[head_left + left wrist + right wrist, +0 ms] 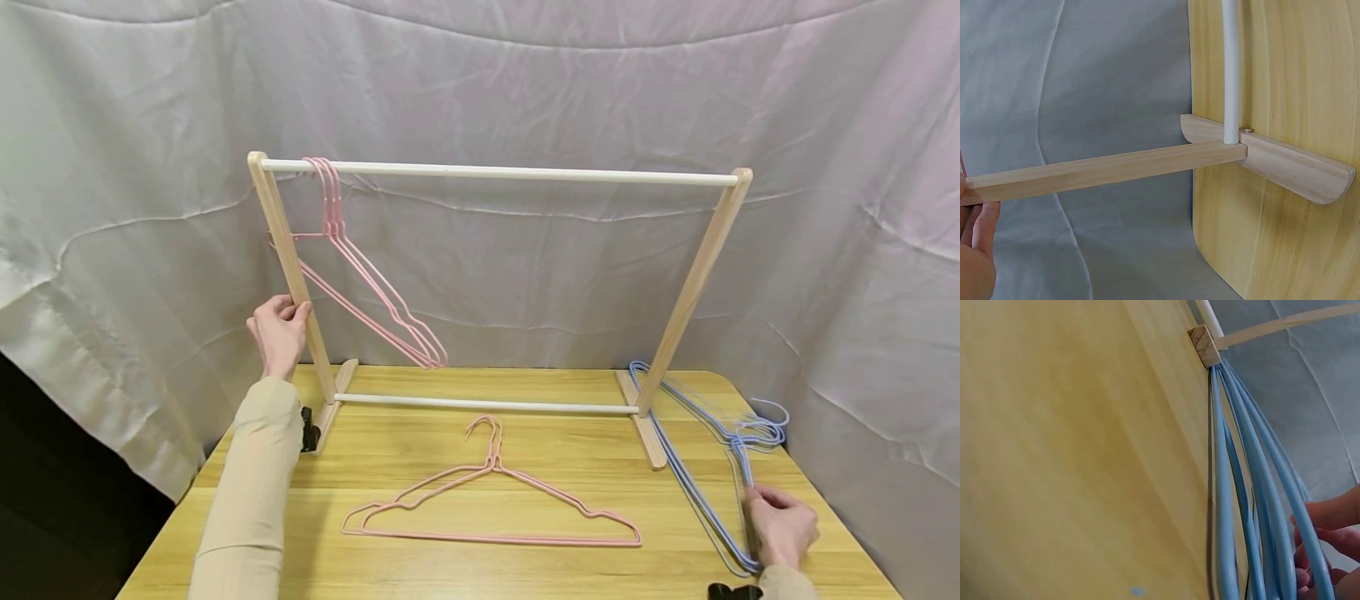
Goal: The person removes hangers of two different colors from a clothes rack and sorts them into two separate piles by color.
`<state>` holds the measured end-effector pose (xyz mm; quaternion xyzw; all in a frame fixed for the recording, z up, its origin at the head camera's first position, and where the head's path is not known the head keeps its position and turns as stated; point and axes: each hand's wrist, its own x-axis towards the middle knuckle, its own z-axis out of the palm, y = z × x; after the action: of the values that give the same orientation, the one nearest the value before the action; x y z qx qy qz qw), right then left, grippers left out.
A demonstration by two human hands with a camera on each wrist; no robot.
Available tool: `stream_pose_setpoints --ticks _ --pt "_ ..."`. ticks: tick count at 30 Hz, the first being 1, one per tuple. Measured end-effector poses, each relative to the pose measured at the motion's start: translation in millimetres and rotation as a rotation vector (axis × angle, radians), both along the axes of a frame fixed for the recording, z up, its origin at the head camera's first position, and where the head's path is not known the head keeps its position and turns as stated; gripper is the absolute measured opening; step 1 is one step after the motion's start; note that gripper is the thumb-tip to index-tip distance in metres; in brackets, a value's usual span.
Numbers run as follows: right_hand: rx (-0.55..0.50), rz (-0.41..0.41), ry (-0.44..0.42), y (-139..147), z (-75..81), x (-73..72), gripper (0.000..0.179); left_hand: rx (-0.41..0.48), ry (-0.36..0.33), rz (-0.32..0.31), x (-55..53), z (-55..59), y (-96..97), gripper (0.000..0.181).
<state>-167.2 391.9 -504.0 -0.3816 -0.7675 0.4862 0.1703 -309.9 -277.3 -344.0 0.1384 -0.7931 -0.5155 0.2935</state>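
Observation:
My left hand [279, 333] grips the left wooden post [1104, 169] of a clothes rack, thumb and fingers on its edges about midway up. At the table's right side, my right hand [783, 525] pinches the near side of a blue wire hanger [1285, 469] in a stack. Several blue hangers [693, 492] lie together there, hooks pointing right, their far ends beside the rack's right foot. In the right wrist view, the top hanger fans up from those beneath, with my fingers [1335, 512] at it. Several pink hangers [378, 292] hang at the left end of the white top rail [495, 172].
Two pink hangers [491, 540] lie overlapped on the wooden table [420, 575] in front of the rack. A white lower bar [487, 404] joins the rack's left foot [1297, 167] and right foot [649, 442]. Grey curtain [525, 92] hangs behind and at both sides.

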Motion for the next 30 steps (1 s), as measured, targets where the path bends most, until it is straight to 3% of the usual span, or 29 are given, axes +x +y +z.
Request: stream_pose_setpoints --ticks 9,23,30 --pt "0.109 0.098 -0.052 11.2 -1.0 -1.3 0.011 -0.002 0.003 -0.003 -0.1 0.2 0.6 0.036" --pt "0.130 0.107 -0.062 13.7 -1.8 -2.2 0.007 -0.004 0.007 -0.005 1.9 1.0 0.9 0.035" --pt "0.150 0.092 -0.073 10.7 7.5 -4.9 0.008 0.007 -0.006 -0.008 1.4 1.1 -0.2 0.036"
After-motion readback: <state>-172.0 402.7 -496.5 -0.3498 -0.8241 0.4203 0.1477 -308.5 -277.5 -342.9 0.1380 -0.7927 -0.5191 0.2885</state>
